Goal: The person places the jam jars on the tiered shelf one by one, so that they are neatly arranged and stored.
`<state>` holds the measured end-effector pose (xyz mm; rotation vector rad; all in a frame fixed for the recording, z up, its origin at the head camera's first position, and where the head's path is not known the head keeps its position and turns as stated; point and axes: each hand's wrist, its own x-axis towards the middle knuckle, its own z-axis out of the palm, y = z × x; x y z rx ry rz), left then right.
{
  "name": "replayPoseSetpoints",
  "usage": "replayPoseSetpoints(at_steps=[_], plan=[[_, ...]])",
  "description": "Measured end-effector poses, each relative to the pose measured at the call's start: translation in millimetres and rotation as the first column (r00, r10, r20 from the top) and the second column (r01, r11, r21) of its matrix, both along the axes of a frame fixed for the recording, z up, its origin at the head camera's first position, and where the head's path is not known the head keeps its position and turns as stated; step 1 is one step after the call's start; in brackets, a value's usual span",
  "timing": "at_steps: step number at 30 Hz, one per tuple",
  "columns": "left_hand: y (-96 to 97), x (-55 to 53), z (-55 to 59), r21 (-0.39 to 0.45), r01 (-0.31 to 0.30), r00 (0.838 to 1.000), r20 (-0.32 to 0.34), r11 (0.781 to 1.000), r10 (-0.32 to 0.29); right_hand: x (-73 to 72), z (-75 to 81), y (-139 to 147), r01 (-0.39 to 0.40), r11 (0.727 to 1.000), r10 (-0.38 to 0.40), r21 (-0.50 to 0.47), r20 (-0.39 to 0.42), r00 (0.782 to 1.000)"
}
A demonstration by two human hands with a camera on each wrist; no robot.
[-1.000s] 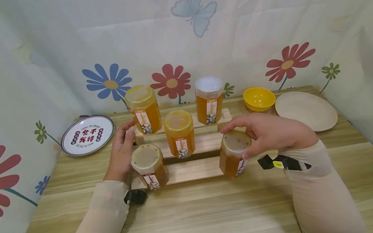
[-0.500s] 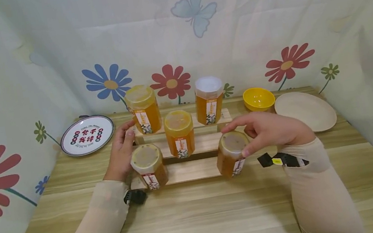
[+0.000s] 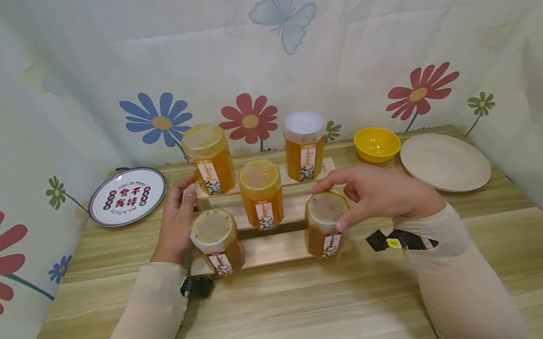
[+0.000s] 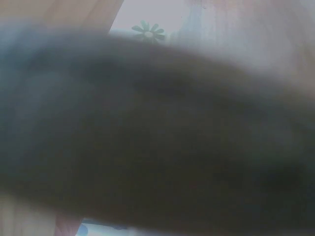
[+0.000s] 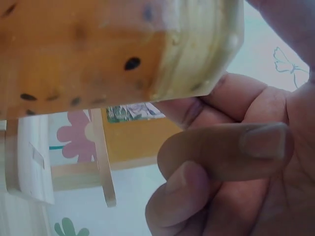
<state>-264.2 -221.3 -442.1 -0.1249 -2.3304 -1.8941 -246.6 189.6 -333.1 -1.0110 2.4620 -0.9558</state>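
Note:
In the head view my right hand (image 3: 384, 191) pinches the lid of the front-right jar (image 3: 323, 234) between thumb and index finger. Dark seeds show through its orange filling in the right wrist view, where the other fingers curl free below the jar (image 5: 98, 59). This jar stands at the right of the lowest shelf of a three-step wooden rack (image 3: 279, 247). My left hand (image 3: 177, 220) holds the rack's left end, its fingertips partly hidden. Beside it are the front-left jar (image 3: 220, 246) and back-left jar (image 3: 210, 161). A dark blur blocks most of the left wrist view.
A middle jar (image 3: 262, 199) and a white-lidded jar (image 3: 305, 144) stand on the upper steps. The printed plate (image 3: 130, 215) lies left of the rack. Rightward are a yellow bowl (image 3: 377, 146) and a beige plate (image 3: 445, 162). Flowered curtain (image 3: 359, 53) encloses the table (image 3: 292, 317).
My right hand has shifted left along the lowest shelf, and the pinched jar has moved with it; its label now faces more forward. The left hand has stayed put.

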Motion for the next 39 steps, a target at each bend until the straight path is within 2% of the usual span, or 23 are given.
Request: replayPoseSetpoints(at_steps=[12,19,29,39], plan=[[-0.7,-0.2,-1.3,-0.003,-0.004,1.000,0.011,1.000,0.004,-0.4,-6.6,-11.2,-0.046,0.996,0.044,-0.076,-0.028,0.999],[-0.2,0.1,-2.4,0.008,-0.005,1.000,-0.005,1.000,0.005,-0.7,-6.1,-13.6,-0.055,0.996,0.052,-0.074,-0.034,0.998],[-0.4,-0.7,-4.5,0.026,-0.002,1.000,0.009,1.000,0.002,-1.5,-7.7,-14.5,-0.057,0.994,0.056,-0.088,-0.013,0.998],[-0.5,0.1,-11.6,0.042,-0.005,1.000,0.011,0.999,0.005,-0.9,-12.0,-15.9,-0.055,0.995,0.056,-0.078,0.012,0.998]])
